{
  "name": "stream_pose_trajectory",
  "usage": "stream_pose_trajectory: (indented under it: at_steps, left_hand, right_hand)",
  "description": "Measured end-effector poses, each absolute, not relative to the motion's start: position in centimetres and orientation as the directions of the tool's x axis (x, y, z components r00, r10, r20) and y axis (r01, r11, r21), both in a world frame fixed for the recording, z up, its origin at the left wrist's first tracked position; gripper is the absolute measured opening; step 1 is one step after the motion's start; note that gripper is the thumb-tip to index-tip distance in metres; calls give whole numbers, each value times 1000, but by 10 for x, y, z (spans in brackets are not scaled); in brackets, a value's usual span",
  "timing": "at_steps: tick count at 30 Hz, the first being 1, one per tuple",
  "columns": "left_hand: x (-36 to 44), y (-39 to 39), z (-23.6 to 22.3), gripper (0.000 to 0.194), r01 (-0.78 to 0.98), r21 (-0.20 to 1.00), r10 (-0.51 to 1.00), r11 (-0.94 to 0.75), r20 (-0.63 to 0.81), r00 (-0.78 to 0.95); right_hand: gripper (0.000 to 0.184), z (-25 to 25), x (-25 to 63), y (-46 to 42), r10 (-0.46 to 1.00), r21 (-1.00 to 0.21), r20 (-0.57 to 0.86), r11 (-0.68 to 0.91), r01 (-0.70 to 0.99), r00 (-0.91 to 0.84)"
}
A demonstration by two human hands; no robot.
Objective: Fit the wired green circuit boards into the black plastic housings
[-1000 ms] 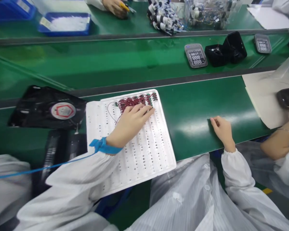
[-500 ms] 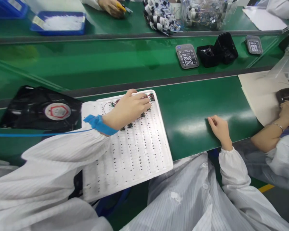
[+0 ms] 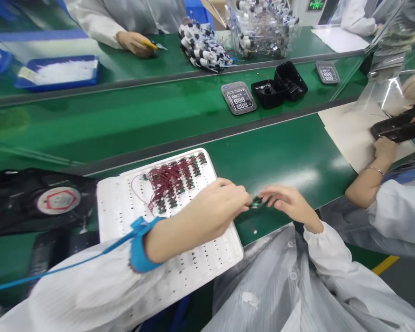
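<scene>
My left hand [image 3: 224,203], with a blue strap at the wrist, is closed on a small green circuit board [image 3: 256,201] beyond the tray's right edge. A short lead ending in a small white plug [image 3: 254,231] shows below it. The fingers of my right hand [image 3: 287,203] are apart and curved, with their tips at the board's right side; whether they press on it I cannot tell. Under my left forearm lies a white foam tray [image 3: 207,267] with rows of small holes. Dark red wire bundles with small green boards [image 3: 169,180] stand in its upper rows.
A black bag with a round label [image 3: 58,200] lies left of the tray. On the ledge ahead are a grey display unit [image 3: 239,98], an open black case [image 3: 280,86] and another display unit [image 3: 327,72]. Co-workers' hands [image 3: 136,44] are across the bench and at right.
My left hand has come off the tray's wire bundles, moving right and nearer with a board. My right hand has moved left and opened to meet it. The view has shifted.
</scene>
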State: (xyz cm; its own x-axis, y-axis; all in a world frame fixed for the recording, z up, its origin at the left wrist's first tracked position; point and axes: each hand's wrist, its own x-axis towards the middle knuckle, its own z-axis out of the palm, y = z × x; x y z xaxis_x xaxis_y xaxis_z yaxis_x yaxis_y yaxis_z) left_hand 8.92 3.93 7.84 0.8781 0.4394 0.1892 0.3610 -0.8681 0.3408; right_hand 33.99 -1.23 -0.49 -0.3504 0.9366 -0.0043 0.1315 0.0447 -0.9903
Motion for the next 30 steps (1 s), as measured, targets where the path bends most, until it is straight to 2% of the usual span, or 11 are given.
stream_pose_trajectory:
  at_steps: [3,8,11,14,17,20,24,26,30]
  left_hand:
    - [119,39,77,22,282,157,304,-947,146,941]
    - [159,77,66,14,262,-2,260,-965,110,959]
    - [186,118,58,12,346,-71,344,-936,36,938]
    - [218,171,49,19,486,-88,491,-870,-56,869]
    - [252,230,42,26,616,-68,620,-785,-64,782]
    - [282,287,45,34,682,-95,685,-725,-10,728]
    - [316,348,54,35,735,-127,740,-666,10,672]
    - [331,367,54,33,733,-136,743,-666,-38,668]
    - [350,374,35,41,687,-136,701,-713,-116,704]
  right_hand:
    - [45,1,328,-16,936,-995,-20,14,94,-351]
    - [38,-16,351,-10,991,-997,-78,-77,10,-112]
    - [40,-32,378,-5,994,-989,-109,-112,94,32]
    - [38,-46,396,-3,987,-944,-99,-133,301,126]
    - [31,-53,399,-2,993,-881,-68,-107,460,100]
    - [28,-55,395,0,998,-868,-30,-54,494,55]
    - [27,-65,388,5,992,-915,-22,-70,396,126]
    - [28,-73,387,10,984,-942,-62,-112,315,164]
    - [33,-83,385,17,966,-970,-171,-200,140,192]
